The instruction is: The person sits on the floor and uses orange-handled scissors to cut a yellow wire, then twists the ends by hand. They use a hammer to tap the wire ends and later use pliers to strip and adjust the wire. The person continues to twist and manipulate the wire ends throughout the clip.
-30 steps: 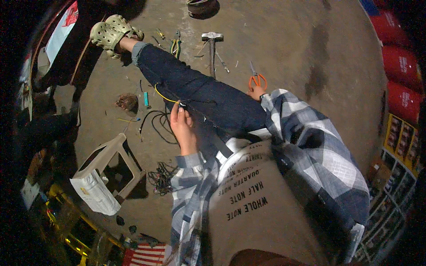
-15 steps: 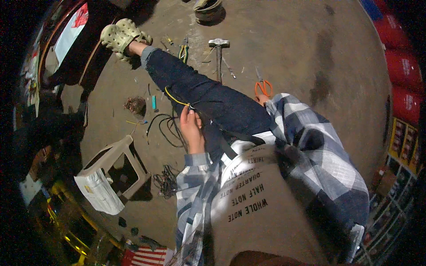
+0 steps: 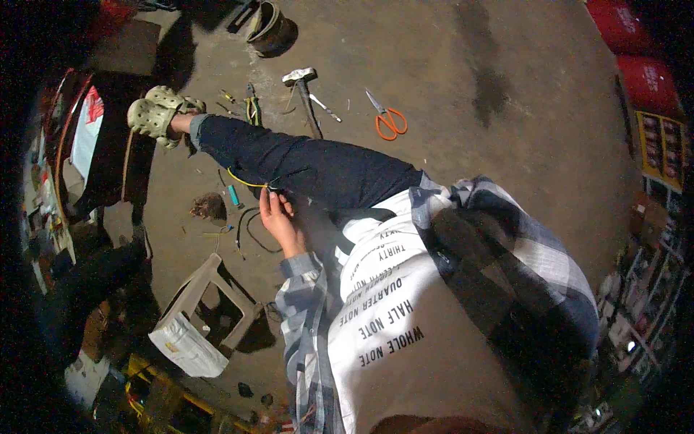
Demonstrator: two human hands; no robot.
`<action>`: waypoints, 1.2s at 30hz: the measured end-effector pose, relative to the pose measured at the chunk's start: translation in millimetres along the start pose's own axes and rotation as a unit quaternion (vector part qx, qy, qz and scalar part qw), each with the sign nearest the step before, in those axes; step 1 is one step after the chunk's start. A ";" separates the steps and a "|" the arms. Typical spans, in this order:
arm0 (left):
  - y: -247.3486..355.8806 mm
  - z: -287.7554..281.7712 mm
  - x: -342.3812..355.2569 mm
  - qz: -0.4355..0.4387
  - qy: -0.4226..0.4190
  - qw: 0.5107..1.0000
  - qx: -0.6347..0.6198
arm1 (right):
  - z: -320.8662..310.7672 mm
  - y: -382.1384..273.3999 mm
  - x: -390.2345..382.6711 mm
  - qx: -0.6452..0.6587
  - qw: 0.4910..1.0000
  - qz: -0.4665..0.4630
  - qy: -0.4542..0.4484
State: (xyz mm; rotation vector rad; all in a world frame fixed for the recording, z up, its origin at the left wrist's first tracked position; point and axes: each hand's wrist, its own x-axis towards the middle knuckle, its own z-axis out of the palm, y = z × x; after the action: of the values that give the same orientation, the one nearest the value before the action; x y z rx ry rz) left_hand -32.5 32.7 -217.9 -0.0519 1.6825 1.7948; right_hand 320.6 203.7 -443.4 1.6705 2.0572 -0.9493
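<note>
Head view showed the left hand (image 3: 280, 223) pinching a yellow wire (image 3: 246, 181) at one end with its fingertips, beside the dark trouser leg (image 3: 325, 159), over which the wire's free length curved. The right hand was out of sight (perhaps behind the checked sleeve (image 3: 432, 204)), so I could not tell whether it was spread or closed.

With so small a grip, the wire seemed liable to slip away if the leg shifted or the fingertips eased. The scissors (image 3: 383, 113) lay bare-bladed on the floor (image 3: 434, 72); a careless reach might have met their points.

Counted, there were one wire in the pinch, one thin yellow piece (image 3: 215, 233) on the floor, one pair of scissors, one hammer (image 3: 308, 105), one pair of pliers (image 3: 251, 110), one turquoise stick (image 3: 233, 195), one stool (image 3: 189, 293) and two clogs (image 3: 150, 119).
</note>
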 end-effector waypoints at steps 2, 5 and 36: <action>5.7 1.8 -3.0 0.010 -0.016 1.000 -0.003 | 0.1 5.5 9.0 0.009 1.000 -0.002 0.003; 14.5 -0.9 -12.0 0.016 0.028 0.999 -0.025 | -1.2 -14.9 35.5 0.011 0.999 -0.047 0.013; 11.9 -21.4 -5.2 -0.094 0.073 0.989 -0.091 | -28.5 -295.3 184.0 -0.176 0.971 -0.155 -0.055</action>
State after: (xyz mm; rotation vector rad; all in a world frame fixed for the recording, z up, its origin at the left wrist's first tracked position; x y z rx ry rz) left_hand -42.9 11.8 -208.7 -0.4171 1.5495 1.8317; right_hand -4.5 330.9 -452.1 1.1155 2.2885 -0.6908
